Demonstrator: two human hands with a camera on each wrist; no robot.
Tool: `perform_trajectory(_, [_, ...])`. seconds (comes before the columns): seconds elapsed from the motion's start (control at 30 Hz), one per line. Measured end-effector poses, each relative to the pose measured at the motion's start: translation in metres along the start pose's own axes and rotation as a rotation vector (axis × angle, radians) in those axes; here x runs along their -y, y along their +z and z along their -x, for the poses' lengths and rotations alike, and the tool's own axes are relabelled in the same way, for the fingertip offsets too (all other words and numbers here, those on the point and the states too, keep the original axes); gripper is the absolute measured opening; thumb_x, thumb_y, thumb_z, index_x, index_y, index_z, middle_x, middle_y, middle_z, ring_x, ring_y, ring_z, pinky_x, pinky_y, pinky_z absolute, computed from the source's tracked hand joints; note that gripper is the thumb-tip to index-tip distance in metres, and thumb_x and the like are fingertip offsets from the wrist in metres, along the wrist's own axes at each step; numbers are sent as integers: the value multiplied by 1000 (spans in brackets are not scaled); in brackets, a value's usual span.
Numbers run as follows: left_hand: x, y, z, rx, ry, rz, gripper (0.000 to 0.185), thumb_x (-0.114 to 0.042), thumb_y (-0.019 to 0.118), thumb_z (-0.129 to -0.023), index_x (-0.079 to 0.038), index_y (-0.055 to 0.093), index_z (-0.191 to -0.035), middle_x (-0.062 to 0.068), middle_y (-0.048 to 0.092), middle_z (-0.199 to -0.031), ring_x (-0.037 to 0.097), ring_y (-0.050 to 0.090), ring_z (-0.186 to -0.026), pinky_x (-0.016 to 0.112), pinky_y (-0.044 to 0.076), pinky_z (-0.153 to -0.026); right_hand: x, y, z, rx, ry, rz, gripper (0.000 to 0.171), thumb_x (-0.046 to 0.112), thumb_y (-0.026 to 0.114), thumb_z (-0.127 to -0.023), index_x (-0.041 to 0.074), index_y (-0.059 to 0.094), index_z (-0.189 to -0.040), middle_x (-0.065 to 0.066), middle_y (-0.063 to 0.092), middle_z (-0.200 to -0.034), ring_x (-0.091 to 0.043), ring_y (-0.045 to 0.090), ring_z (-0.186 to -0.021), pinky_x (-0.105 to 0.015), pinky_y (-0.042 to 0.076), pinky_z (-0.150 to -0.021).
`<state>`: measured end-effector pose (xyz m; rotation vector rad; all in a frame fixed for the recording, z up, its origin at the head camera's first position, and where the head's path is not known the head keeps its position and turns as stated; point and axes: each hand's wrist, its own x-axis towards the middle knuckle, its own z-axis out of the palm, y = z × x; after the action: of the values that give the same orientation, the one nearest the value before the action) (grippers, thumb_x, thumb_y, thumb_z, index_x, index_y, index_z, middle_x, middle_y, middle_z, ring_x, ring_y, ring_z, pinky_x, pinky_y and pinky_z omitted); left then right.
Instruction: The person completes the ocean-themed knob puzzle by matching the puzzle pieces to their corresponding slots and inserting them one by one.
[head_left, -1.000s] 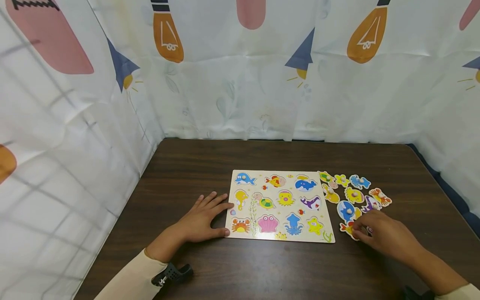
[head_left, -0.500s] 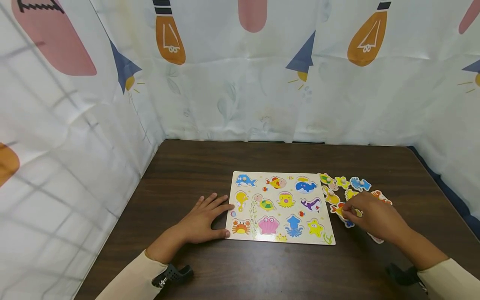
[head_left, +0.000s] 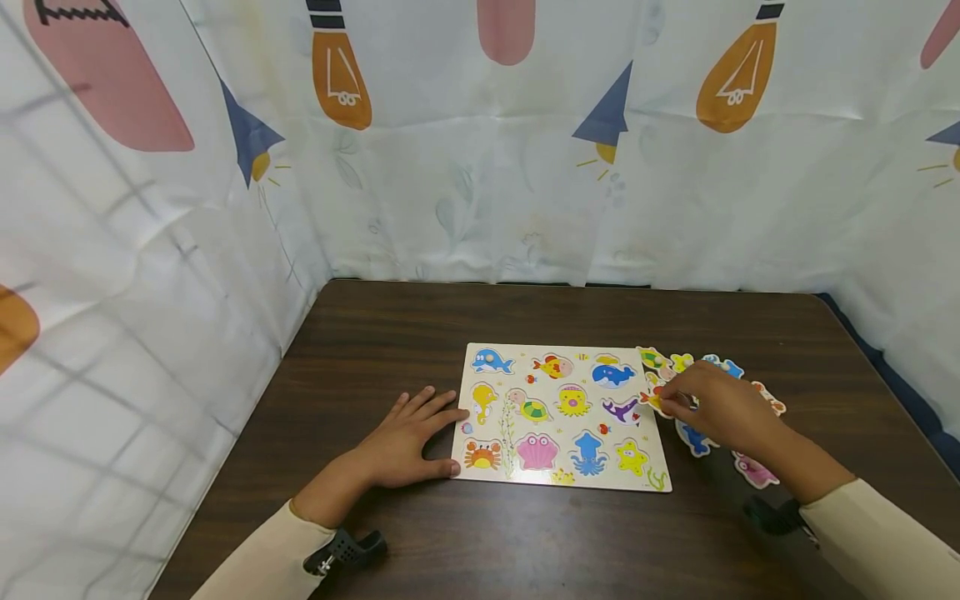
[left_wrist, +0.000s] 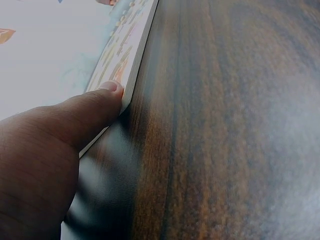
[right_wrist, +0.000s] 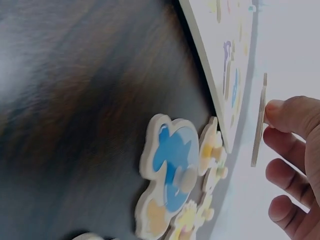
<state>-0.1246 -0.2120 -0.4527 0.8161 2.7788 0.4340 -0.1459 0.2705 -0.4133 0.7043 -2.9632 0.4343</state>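
1. Right hand (head_left: 720, 408) pinches a small red-yellow fish piece (head_left: 654, 398) with its fingers (right_wrist: 287, 112), lifted at the puzzle board's (head_left: 558, 412) right edge, right of centre.
2. Left hand (head_left: 408, 433) lies flat, fingers straight, thumb touching the board's left edge.
3. One board on the table (head_left: 450, 317) shows twelve printed animals; loose pieces (head_left: 693, 437) lie beside it.

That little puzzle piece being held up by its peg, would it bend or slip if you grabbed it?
The puzzle piece looks like a thin, flat wooden cutout, so probably stiff and light. The right hand pinches it edge-on above the table, which suggests the peg gives a sure grip. Flat as it is, it should lie still, not roll.
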Motion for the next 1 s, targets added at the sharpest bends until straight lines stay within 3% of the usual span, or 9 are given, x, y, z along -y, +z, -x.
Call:
perform_trajectory(0.5, [1, 1, 0, 2, -4, -5, 80, -70, 64, -89, -35, 42, -157, -2, 27, -167, 32, 13, -155, 62, 6, -121, 8, 7, -25, 7, 23, -18, 12, 25, 84, -88, 21, 83, -99, 4, 73, -100, -19, 61, -94, -31, 52, -60])
perform_trajectory(1.0, [0, 1, 0, 2, -9, 2, 80, -69, 65, -88, -35, 42, -157, -2, 27, -167, 32, 14, -155, 62, 5, -121, 19, 13, -50, 38, 8, -15, 13, 27, 83, -89, 22, 83, -100, 4, 73, -103, -21, 60, -101, -39, 58, -71])
